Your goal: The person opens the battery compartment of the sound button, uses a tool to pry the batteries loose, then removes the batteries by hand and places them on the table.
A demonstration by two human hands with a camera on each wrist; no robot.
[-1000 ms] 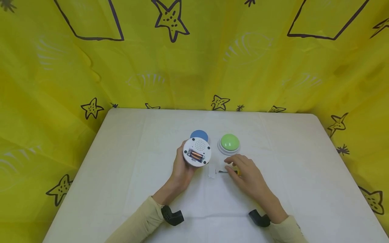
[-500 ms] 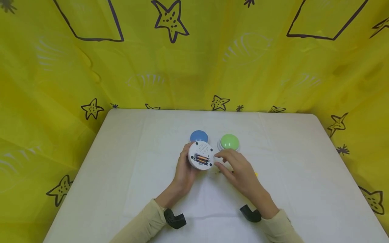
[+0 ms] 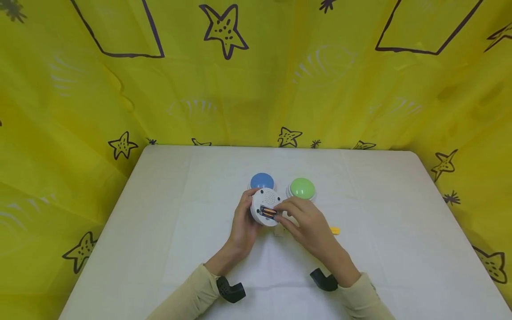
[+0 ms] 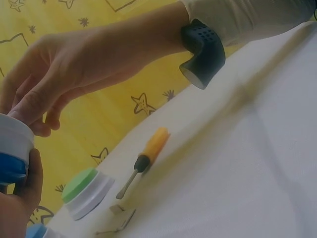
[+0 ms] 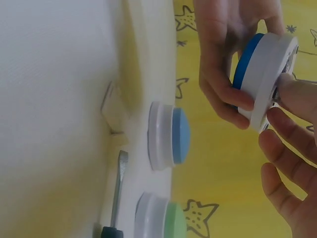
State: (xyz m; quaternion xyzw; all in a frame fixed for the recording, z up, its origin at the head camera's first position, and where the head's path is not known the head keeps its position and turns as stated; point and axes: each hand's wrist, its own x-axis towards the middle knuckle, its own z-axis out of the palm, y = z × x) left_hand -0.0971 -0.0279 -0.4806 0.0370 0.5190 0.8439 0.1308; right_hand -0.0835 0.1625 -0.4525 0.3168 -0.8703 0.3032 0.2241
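Buzzer upturned in my left hand, fingers curled round rim; right hand fingertips pinching at battery. Risk: cell springing out, rolling off table.

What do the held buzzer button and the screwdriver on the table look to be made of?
Buzzer button: seemingly hard plastic, smooth matte white base with moulded speaker holes, blue cap. Screwdriver: thin grey shaft, likely metal; glossy yellow-orange handle with black collar, probably plastic.
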